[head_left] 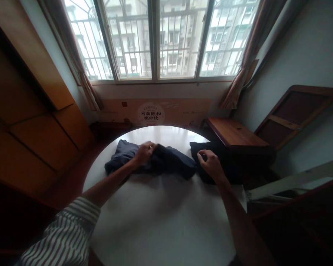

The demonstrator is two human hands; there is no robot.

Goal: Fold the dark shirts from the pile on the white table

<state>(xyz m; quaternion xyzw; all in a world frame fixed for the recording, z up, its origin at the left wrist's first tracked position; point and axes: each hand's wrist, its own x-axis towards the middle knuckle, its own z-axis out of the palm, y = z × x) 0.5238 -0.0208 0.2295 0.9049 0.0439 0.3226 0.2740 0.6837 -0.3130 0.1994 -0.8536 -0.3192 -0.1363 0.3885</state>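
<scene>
White round table (166, 221) below, wooden bench (235, 132) beyond the right hand (210, 162), black cloth (231, 164) beneath its loosely curled fingers — hold unclear, dark garment (175, 162) pinched by left hand (145, 152)

The bench (155, 221) looks smooth, with a glossy sheen towards its twelve-o'clock edge. Soft, matt blue cloth (180, 159) lies rumpled at its twelve, matt black cloth (230, 166) at its two. Across the whole view, smooth wood-look cabinet fronts (19, 133) stand at nine, a wooden table (233, 131) at three, clear glass panes (180, 40) at twelve.
</scene>
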